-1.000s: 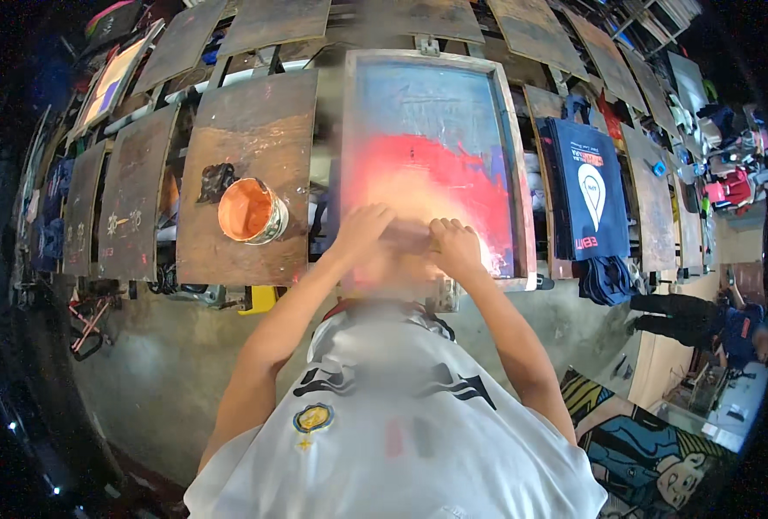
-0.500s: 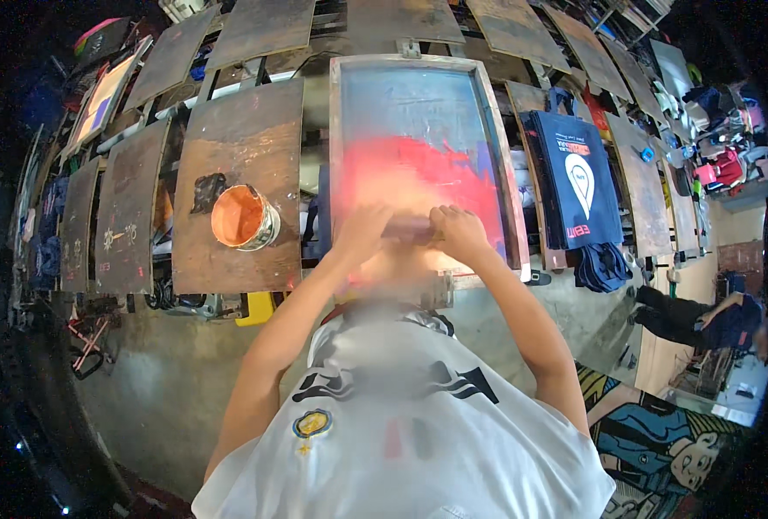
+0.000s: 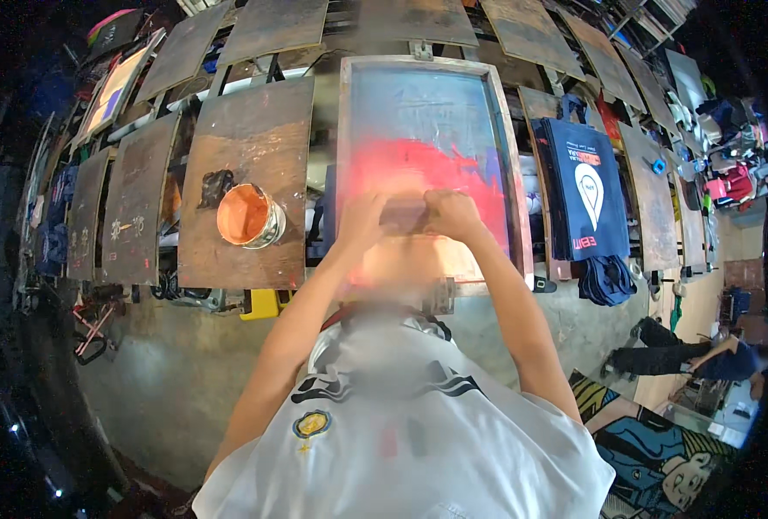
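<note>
Both hands, left hand (image 3: pixel 362 221) and right hand (image 3: pixel 455 214), close their grip on a dark squeegee (image 3: pixel 404 214) lying across the red-inked, metal-framed printing screen (image 3: pixel 423 164). An orange ink tub (image 3: pixel 247 216) stands on the brown wooden desk (image 3: pixel 246 138) leftward.

Red ink (image 3: pixel 419 169) (orange bucket (image 3: pixel 247 216))

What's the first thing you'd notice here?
The big framed screen in the middle, smeared bright red, with the left hand and right hand gripping a squeegee on it. Left of it, a tub of orange ink sits on a brown board.
</note>
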`<state>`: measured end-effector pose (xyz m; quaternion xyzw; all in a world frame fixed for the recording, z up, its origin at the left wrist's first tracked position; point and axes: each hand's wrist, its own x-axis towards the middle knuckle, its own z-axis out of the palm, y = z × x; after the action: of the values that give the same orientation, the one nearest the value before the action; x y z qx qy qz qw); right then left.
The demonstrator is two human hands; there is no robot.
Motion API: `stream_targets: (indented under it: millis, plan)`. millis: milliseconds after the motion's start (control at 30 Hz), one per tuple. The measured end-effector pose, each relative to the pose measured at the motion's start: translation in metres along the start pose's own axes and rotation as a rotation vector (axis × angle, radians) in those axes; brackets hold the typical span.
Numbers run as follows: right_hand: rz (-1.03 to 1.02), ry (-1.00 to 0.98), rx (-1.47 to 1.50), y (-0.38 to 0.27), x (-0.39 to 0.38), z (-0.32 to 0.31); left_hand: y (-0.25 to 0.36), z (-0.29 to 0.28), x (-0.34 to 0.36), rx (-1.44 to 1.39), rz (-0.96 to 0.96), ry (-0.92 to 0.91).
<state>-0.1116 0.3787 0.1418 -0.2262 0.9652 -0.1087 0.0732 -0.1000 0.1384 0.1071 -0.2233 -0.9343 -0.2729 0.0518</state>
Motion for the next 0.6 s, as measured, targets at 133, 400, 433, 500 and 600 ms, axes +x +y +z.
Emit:
stream_targets:
  millis: [133, 400, 433, 500, 600]
  plan:
    - [-0.003, 0.144, -0.052, 0.0, -0.003, 0.006, 0.007, -0.005, 0.008, 0.076, 0.025, 0.063]
    - [-0.096, 0.006, -0.058, -0.024, -0.052, 0.02, 0.036, -0.019, -0.049, 0.044, -0.043, -0.121]
    - [-0.093, 0.002, -0.055, -0.021, -0.049, 0.022, 0.039, -0.019, -0.051, 0.037, -0.042, -0.1]
    - [-0.073, 0.062, -0.089, -0.021, -0.038, 0.017, 0.037, -0.013, -0.048, 0.024, -0.074, -0.03]
    - [-0.088, 0.15, -0.086, -0.019, -0.021, 0.011, 0.025, -0.008, -0.033, 0.028, -0.068, 0.083]
